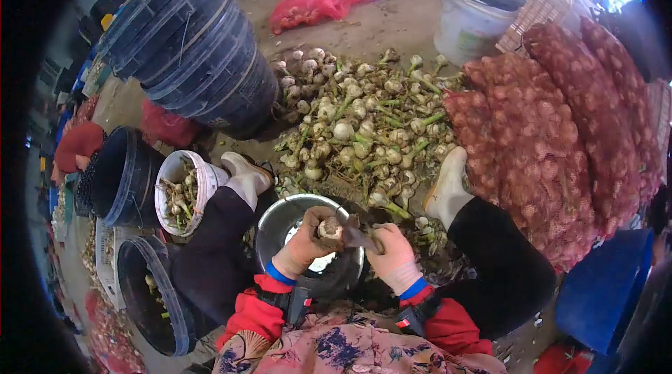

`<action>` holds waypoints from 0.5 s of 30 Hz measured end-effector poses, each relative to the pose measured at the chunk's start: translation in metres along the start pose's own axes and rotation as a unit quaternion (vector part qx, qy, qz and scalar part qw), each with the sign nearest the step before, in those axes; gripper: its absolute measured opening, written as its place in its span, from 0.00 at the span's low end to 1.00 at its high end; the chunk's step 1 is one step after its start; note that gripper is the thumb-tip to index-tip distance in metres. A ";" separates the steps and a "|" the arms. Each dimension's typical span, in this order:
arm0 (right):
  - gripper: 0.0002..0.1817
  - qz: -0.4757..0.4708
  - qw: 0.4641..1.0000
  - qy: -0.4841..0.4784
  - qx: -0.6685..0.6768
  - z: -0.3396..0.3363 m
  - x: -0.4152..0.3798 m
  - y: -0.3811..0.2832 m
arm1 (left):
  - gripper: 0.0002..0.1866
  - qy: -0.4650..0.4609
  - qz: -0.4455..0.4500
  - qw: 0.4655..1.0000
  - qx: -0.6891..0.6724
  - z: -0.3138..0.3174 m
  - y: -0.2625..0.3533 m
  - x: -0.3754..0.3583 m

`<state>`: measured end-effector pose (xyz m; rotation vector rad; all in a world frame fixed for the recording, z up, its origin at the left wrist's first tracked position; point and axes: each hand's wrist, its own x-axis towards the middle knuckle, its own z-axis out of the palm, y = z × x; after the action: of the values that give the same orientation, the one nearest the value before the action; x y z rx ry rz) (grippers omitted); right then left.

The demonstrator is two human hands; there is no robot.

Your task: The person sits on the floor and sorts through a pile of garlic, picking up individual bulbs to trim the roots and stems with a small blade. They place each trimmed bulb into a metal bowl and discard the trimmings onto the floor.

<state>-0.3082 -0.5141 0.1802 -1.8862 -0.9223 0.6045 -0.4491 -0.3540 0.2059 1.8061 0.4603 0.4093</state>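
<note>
Over a dark metal basin (pixel 269 223) between my knees, my left hand (pixel 308 242) is closed around a garlic bulb (pixel 330 228). The bulb's pale face points to the right. My right hand (pixel 394 258) grips the handle of a knife (pixel 357 237), its broad, dark blade touching or very near the right side of the bulb. Both hands seem to be gloved. Beyond the basin, a heap of garlic (pixel 364 122) with green stems is spread on the floor.
Stacked dark buckets (pixel 203 59) lean at the left. A white bucket (pixel 206 188) of garlic stems stands by my left boot (pixel 246 176). Full red mesh sacks (pixel 532 143) line the right, with a blue tub (pixel 605 290) below and a lidded white bucket (pixel 465 27) behind.
</note>
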 end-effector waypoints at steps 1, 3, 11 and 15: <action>0.13 -0.010 0.999 -0.026 -0.030 0.003 -0.001 -0.005 | 0.29 -0.002 0.001 1.000 0.000 0.001 0.003 -0.002; 0.13 -0.016 0.998 -0.026 -0.052 0.008 0.001 -0.017 | 0.31 -0.012 -0.139 0.983 -0.117 0.000 0.023 -0.003; 0.09 -0.065 0.982 -0.091 -0.153 0.016 -0.002 -0.035 | 0.27 0.061 -0.050 0.995 0.067 0.007 0.021 -0.024; 0.13 -0.065 0.971 -0.124 -0.193 0.017 -0.003 -0.032 | 0.27 0.050 -0.049 0.992 0.104 0.007 0.012 -0.027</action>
<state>-0.3331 -0.4980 0.2006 -2.0986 -1.3971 0.6253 -0.4681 -0.3763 0.2145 1.9608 0.6809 0.3956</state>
